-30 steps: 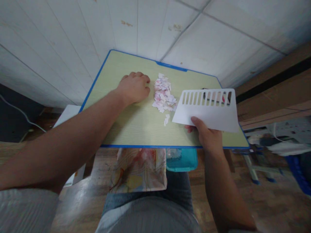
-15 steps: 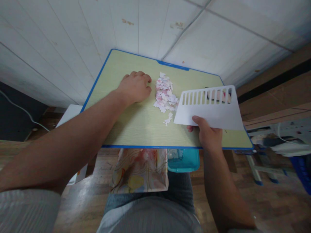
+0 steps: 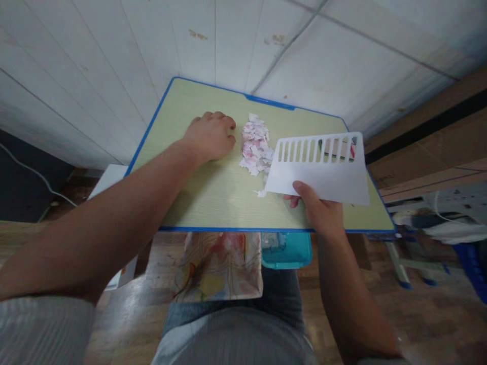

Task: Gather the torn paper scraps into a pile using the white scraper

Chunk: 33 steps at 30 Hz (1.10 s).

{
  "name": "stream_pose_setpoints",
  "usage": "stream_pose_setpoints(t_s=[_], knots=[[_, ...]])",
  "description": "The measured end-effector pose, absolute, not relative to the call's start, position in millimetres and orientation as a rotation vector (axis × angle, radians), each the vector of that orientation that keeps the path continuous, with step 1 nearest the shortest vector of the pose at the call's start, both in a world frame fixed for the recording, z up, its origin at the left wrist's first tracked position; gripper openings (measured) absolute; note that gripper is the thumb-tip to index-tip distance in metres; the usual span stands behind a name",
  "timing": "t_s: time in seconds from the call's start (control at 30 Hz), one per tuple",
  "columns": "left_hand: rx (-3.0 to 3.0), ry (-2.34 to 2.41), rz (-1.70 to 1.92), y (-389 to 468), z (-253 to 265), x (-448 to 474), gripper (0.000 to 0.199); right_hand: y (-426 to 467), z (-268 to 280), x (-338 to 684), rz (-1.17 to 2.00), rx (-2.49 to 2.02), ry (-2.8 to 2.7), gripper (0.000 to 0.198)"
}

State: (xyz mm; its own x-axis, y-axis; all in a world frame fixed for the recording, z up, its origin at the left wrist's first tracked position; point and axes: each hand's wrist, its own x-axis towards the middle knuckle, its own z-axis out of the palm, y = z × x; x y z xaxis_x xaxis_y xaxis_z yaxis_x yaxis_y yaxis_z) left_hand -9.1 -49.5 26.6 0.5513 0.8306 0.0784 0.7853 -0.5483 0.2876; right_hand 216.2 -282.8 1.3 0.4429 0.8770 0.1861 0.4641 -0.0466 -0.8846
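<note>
My right hand (image 3: 324, 212) grips the lower edge of a white slotted plastic panel (image 3: 315, 177), thumb on top and fingers underneath. The panel is held above the right part of the table, its row of slots on the far side. Its left edge overlaps the near right side of a pile of torn white and pink paper scraps (image 3: 255, 142). To the left of the pile, my left hand (image 3: 211, 136) rests palm down on the table, fingers slightly bent and thumb apart, holding nothing. Through the slots a flat pinkish and red item (image 3: 337, 149) partly shows.
The pale green table (image 3: 213, 203) has a blue rim and stands against a white panelled wall. Below its front edge are a turquoise bin (image 3: 294, 253) and a patterned cloth (image 3: 220, 268). Cardboard boxes (image 3: 437, 137) stand at the right.
My right hand has moved the slotted panel slightly left, so it now covers more of the scraps at the pile's near right side. My left hand has hardly moved.
</note>
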Motion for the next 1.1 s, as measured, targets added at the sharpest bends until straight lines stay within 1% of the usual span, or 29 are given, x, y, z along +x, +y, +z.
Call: stream_pose_setpoints(t_s=[0.1, 0.37, 0.53, 0.73, 0.9, 1.1], knots=[[2.559, 1.351, 0.311, -48.0, 24.6, -10.4, 0.052, -284.5, -0.8, 216.5, 0.502, -1.681, -1.147, 0.044], [2.521, 1.316, 0.304, -48.4, 25.4, -12.0, 0.051, -280.3, -1.7, 217.1, 0.522, -1.631, -0.975, 0.027], [2.521, 1.312, 0.320, -49.2, 25.1, -12.4, 0.055, -283.2, 8.4, 207.7, 0.480, -1.613, -0.919, 0.027], [2.483, 1.289, 0.360, -47.9, 24.2, -13.6, 0.052, -282.7, 4.5, 213.8, 0.614, -1.544, -0.914, 0.029], [2.474, 1.289, 0.359, -47.6, 24.9, -13.2, 0.055, -284.0, -4.3, 224.0, 0.654, -1.546, -0.777, 0.020], [2.514, 1.336, 0.306, -49.5, 26.4, -11.3, 0.056, -289.2, -7.4, 229.2, 0.707, -1.527, -0.787, 0.013]])
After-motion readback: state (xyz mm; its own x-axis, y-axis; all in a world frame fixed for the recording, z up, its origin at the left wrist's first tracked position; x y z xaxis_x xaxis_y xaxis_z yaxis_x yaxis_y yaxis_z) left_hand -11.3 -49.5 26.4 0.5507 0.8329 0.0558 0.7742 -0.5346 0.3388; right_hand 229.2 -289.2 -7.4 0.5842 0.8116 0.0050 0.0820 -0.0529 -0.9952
